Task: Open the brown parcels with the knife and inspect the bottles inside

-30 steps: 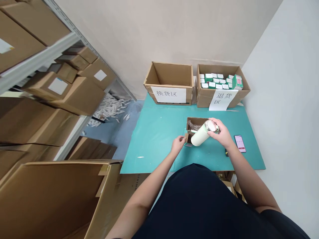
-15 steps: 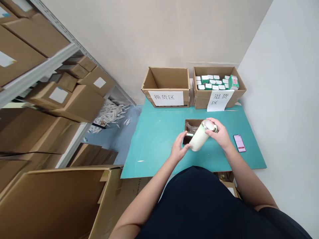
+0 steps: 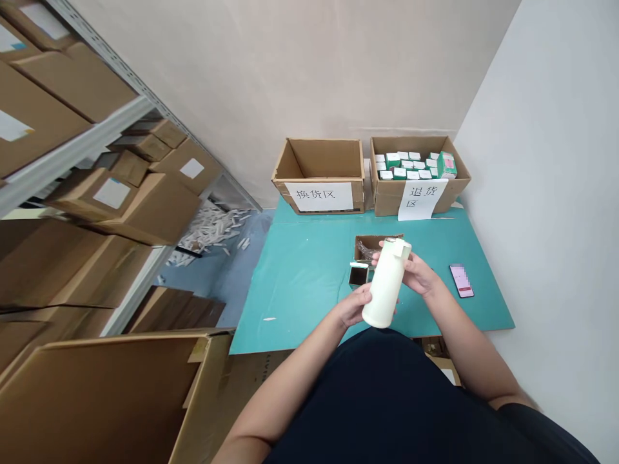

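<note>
A pale green insulated bottle (image 3: 384,287) is held tilted over the front of the teal table (image 3: 300,277). Its lower side rests in my left hand (image 3: 354,306), whose fingers curl around it and are partly hidden. Near the lid, my right hand (image 3: 416,274) grips the upper end, with some fingertips showing on the far side. Just beyond the bottle lies a small brown carton (image 3: 363,240) with clear plastic wrap inside. A small box (image 3: 358,275) with a dark, open inside stands left of the bottle.
At the back stand a large cardboard box (image 3: 316,209) with a paper sign and another sign-bearing box (image 3: 382,205) holding several green-and-white boxes. A phone (image 3: 461,281) lies at the right. Shelves with cartons (image 3: 145,203) and a big open carton (image 3: 120,339) flank the left.
The bottle has come closer to my body and turned more upright, its lid now facing differently. My left hand has shifted to its base, and the small dark box shows more fully.
</note>
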The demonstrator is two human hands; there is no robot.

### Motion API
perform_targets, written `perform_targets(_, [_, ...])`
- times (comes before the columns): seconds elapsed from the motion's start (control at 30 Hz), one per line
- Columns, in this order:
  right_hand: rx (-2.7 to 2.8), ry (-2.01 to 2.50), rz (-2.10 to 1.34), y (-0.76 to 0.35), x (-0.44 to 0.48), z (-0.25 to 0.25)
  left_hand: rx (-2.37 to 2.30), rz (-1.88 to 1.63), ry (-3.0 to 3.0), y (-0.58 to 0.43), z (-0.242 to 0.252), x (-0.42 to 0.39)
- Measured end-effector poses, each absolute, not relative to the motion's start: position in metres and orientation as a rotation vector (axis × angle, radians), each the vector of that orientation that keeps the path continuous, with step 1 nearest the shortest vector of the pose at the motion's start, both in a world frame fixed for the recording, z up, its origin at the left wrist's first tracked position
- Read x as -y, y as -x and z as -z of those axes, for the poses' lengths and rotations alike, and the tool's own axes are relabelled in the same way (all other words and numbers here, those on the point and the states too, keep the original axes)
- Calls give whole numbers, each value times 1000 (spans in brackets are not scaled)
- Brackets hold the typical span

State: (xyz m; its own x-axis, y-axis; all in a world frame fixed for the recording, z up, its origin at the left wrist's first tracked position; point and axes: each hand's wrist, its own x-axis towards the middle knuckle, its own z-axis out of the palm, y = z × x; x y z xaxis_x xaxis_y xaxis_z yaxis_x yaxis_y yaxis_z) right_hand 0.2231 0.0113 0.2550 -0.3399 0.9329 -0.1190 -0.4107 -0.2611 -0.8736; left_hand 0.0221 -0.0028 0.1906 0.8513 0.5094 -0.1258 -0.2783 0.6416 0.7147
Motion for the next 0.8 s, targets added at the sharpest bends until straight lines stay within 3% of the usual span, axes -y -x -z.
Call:
perform_targets(0.27, [763,1108,-1341,-210,-11,-255,-795,-952,-1064,-36,-175,2])
perform_targets(0.53, [793,777,-1719,-219,-5,-258,-363,-525,-711,-23,-183,8])
perform_targets(0.8, [759,1107,-1311,-203,-9,-238,-894,-904,-1216,-32,-175,4])
